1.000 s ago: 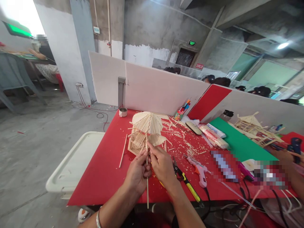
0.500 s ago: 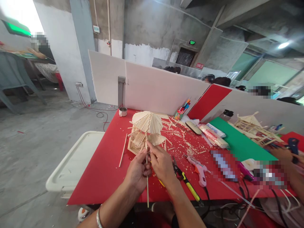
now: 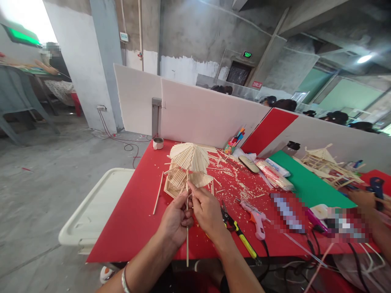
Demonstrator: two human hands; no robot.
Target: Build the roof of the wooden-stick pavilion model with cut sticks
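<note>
A thin wooden stick [image 3: 187, 248] runs between my hands, its near end pointing down toward the table's front edge. My left hand [image 3: 176, 215] is closed on the stick, pinching it between thumb and fingers. Close against it, my right hand [image 3: 206, 207] also grips the stick, index finger stretched along its upper part. Just beyond my fingertips stands a small pavilion model [image 3: 191, 156] of wooden sticks, with a peaked roof and a many-sided base. The stick's far end overlaps the model; whether they touch I cannot tell.
Pliers with yellow handles [image 3: 244, 240] and a pink glue gun [image 3: 256, 217] lie right of my hands. Stick scraps, a pen holder [image 3: 230, 146] and bagged sticks [image 3: 275, 175] are farther back. One loose stick [image 3: 158, 193] lies left. A co-worker's hand [image 3: 363, 199] is at far right.
The near end of the stick has swung slightly left. Both hands keep nearly the same place and hold.
</note>
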